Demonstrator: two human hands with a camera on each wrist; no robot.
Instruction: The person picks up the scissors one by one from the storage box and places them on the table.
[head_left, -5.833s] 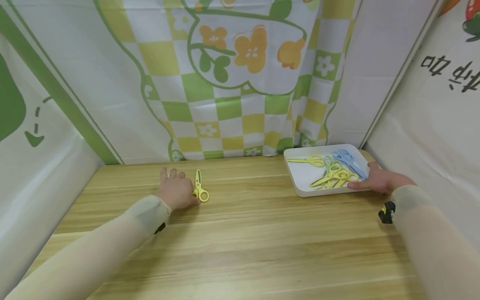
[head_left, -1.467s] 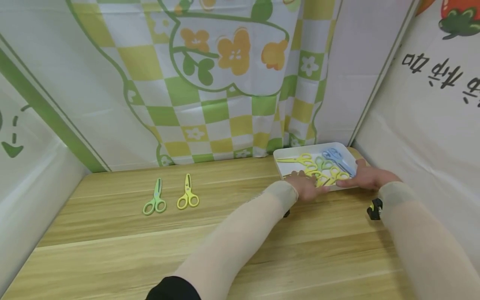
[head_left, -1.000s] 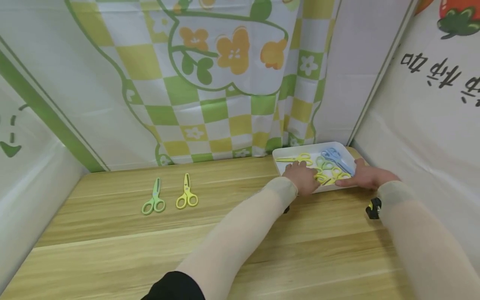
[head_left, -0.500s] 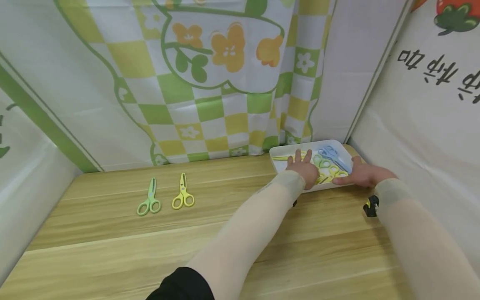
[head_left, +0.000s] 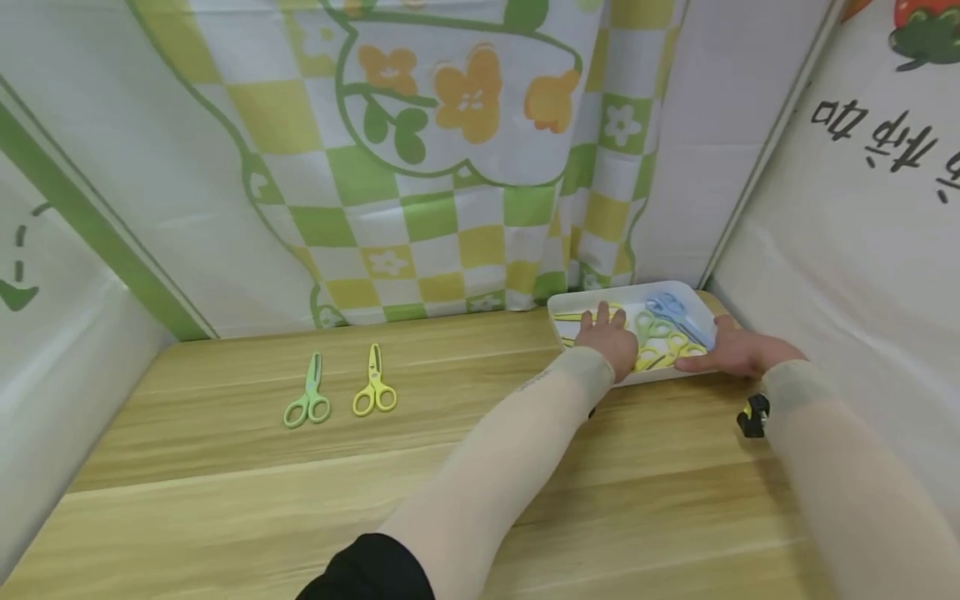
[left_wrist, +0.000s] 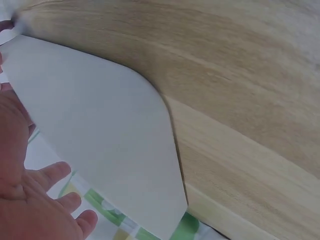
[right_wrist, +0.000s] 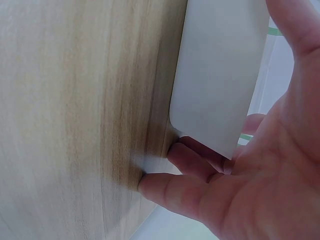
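We see green scissors [head_left: 311,393] and yellow scissors [head_left: 374,386] lying flat side by side, left of a white tray [left_wrist: 100,115] holding more scissors [head_left: 679,320].

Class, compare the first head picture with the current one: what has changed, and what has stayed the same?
The left hand has moved right, from beside the yellow scissors to over the white tray. Green scissors now lie in plain view, left of the yellow pair. Unchanged: the right hand grips the tray's right end, and the yellow pair remains on the table.
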